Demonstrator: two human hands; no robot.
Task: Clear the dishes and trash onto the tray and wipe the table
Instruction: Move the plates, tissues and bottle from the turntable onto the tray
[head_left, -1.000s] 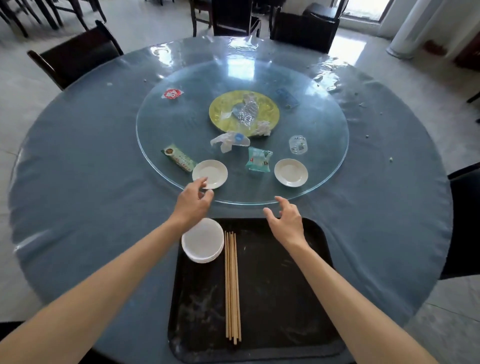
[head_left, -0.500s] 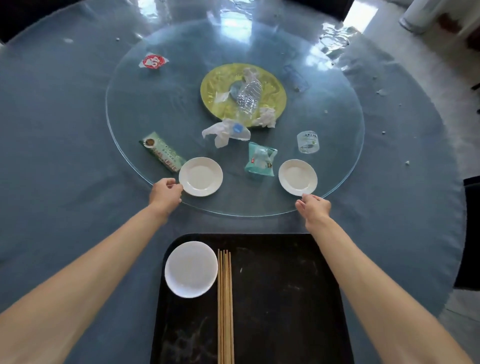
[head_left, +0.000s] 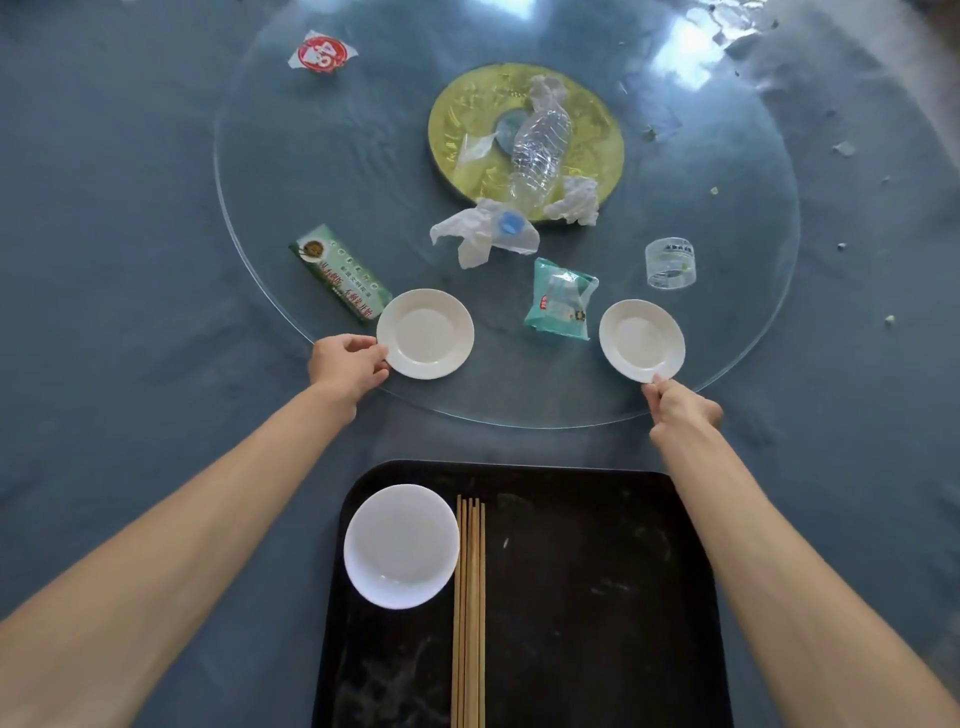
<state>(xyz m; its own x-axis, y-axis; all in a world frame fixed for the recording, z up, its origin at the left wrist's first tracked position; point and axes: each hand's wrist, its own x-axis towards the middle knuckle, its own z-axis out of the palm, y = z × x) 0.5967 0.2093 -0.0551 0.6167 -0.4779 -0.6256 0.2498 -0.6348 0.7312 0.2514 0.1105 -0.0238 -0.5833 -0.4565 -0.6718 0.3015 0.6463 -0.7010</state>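
Observation:
Two small white saucers lie near the front of the glass turntable. My left hand pinches the left rim of the left saucer. My right hand pinches the near rim of the right saucer. A black tray sits in front of me on the blue table; it holds a white bowl and several wooden chopsticks. Trash lies on the turntable: a green chopstick sleeve, a teal wet-wipe packet, crumpled white plastic, a crushed clear bottle.
A yellow disc marks the turntable's centre. A clear plastic cup stands at the right, a red-and-white wrapper at the far left, a crumpled tissue by the bottle. Crumbs dot the blue tablecloth on the right.
Both hands have reached forward from above the tray to the turntable and taken hold of the two saucers' rims. The view has moved closer and tilted down.

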